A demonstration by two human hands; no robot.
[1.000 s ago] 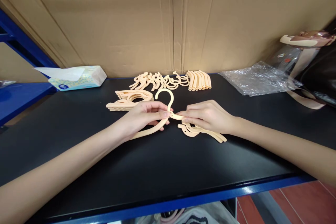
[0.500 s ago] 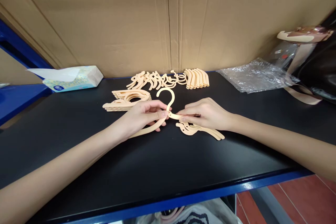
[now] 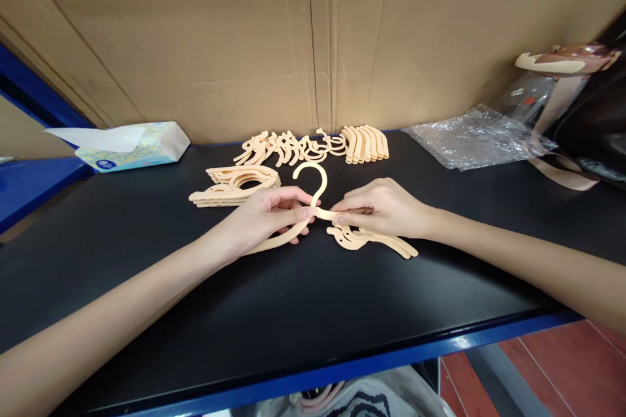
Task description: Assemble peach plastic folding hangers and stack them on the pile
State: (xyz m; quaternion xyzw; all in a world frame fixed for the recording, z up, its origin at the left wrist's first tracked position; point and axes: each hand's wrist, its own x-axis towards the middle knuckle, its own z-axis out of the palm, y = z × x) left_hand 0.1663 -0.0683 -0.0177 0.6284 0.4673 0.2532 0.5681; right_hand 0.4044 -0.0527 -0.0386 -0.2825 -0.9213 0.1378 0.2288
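Between my hands is a cream plastic clothes hanger (image 3: 319,182), its hook upright and curving to the left. My left hand (image 3: 274,212) pinches it just below the hook, and one curved arm runs down under the palm. At the joint, my right hand (image 3: 384,208) grips the short piece that reaches out to the right; the rest of that piece is hidden by the fingers. Loose hanger parts (image 3: 348,239) lie on the table directly beneath my right hand. Behind my left wrist sits a stack of folded hangers (image 3: 220,197).
Along the back of the black table (image 3: 274,313) lie hooks and small curved parts (image 3: 288,148) and a row of hanger arms (image 3: 366,144). A tissue pack (image 3: 141,146) is at left; a clear plastic bag (image 3: 464,140) and a strapped bottle (image 3: 567,65) are at right. Cardboard (image 3: 220,39) stands behind.
At the joint, the rounded end of the right piece has slid in against the hook's base, and its hole no longer shows. Both hands keep their hold. The view has shifted slightly.
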